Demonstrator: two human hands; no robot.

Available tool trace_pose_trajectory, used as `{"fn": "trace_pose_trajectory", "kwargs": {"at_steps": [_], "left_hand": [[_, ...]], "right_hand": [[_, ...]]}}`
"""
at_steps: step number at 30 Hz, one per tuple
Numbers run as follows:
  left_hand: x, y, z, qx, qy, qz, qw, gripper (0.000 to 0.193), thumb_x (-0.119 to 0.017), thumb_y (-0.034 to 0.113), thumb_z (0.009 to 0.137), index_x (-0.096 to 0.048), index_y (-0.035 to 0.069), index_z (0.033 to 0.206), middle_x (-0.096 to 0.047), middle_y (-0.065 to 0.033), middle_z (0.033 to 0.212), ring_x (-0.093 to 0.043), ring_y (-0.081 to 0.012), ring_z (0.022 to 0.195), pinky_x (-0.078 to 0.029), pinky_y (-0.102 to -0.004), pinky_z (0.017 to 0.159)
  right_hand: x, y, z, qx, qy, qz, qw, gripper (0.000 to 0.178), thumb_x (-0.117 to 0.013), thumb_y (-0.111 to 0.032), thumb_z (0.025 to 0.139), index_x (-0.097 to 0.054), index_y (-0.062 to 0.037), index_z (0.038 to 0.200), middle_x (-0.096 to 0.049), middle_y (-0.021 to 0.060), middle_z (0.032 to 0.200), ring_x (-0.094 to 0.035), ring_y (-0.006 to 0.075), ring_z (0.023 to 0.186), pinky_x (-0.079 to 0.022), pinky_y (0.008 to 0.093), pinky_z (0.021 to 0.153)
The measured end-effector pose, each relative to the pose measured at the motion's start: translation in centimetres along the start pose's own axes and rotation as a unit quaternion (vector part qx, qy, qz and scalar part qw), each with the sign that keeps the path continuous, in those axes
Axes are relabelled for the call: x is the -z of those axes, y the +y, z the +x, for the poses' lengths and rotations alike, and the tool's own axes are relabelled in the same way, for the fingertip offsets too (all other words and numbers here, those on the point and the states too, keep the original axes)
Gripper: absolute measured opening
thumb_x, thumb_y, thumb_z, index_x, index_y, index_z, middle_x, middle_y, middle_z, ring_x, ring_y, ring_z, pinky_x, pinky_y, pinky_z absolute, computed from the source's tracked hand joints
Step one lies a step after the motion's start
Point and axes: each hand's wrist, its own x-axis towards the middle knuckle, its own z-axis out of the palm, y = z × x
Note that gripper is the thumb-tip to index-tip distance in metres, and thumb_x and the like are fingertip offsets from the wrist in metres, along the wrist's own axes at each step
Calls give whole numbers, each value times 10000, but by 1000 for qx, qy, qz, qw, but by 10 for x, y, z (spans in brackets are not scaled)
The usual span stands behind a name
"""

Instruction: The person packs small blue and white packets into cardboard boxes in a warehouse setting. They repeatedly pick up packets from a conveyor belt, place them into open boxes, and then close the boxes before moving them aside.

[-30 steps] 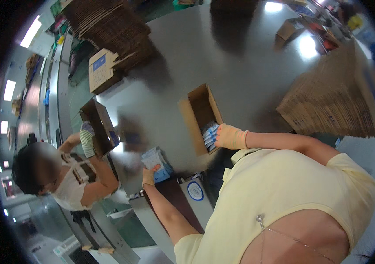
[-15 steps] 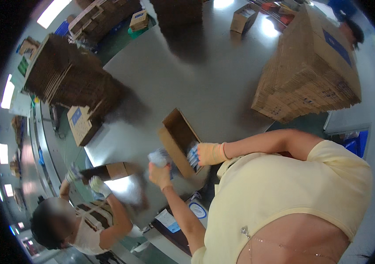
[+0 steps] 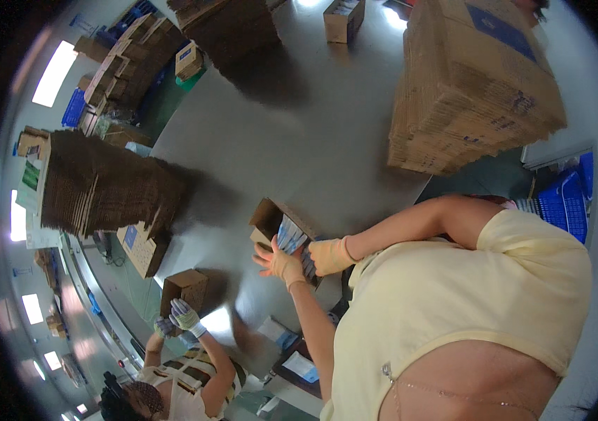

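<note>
Since the prev frame, L hand (image 3: 281, 263) has come from just left of the open carton (image 3: 264, 219), where it had a packet, to over the carton's mouth; R hand (image 3: 330, 257) is still at the near end, and the view has swung a bit. Biggest first: grey tabletop (image 3: 327, 126) runs across the middle, w/ a tall stack of flat cartons (image 3: 474, 105) on the R, a dark stack (image 3: 102, 186) on the L & another stack (image 3: 229, 31) at the far side. Blue basket (image 3: 567, 203) sits off the tabletop, far R. Co-worker (image 3: 197, 379) at lower L has both gloved hands at a 2nd carton (image 3: 185, 284). The open carton is on the tabletop right in front of the wearer, w/ white-&-blue packets (image 3: 290, 235) standing in it, between & under the hands. L grip: released, fingers fanned against packets & carton edge. R grip: fingers curled down over the near packets; can't tell if it's grasping any, tips hidden. Two loose packs: one (image 3: 278, 331) near the tabletop's edge, the other (image 3: 301, 366) lower, closer to the wearer. Handling, my guess: packets light, soft, floppy, prob. slick film, not v. fragile but easily creased; best pinched flat across the middle, several together. Carton prob. light & stiffish; steady it by a side wall, not a flap.
</note>
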Motion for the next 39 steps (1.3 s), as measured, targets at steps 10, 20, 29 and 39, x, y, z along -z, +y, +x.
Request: {"fn": "trace_pose_trajectory", "kwargs": {"at_steps": [10, 20, 29, 39], "left_hand": [[11, 24, 50, -216, 23, -109, 970, 371, -585, 224, 863, -592, 61, 1196, -581, -220, 1217, -562, -343, 1141, -467, -411, 931], [-18, 15, 10, -156, -9, -8, 988, 321, -470, 270, 923, -622, 67, 1120, -643, -141, 1100, -599, -310, 1052, -456, -441, 928], [-25, -122, -206, 88, 263, -177, 944, 268, -607, 76, 831, -616, 59, 1099, -622, -151, 1059, -569, -337, 990, -452, -421, 881], [-15, -276, -457, 549, -33, -35, 834, 501, -783, 182, 672, -605, 87, 1131, -625, -123, 1143, -594, -327, 1052, -474, -425, 904]], "right_hand": [[-19, -4, 16, 1, -41, -13, 999, 121, -594, -225, 835, -683, -215, 917, -677, -61, 845, -654, 176, 827, -428, 345, 697], [2, 4, 3, -25, -2, -6, 1000, 147, -559, -201, 831, -677, -201, 918, -685, -34, 934, -639, 189, 921, -464, 324, 774], [-4, 12, 2, 21, -12, -2, 1000, 99, -585, -184, 806, -672, -187, 851, -669, 4, 790, -641, 193, 845, -443, 347, 793], [-1, 13, 4, 32, -13, -13, 999, 79, -570, -183, 822, -645, -167, 840, -639, 8, 770, -625, 192, 847, -438, 352, 799]]}}
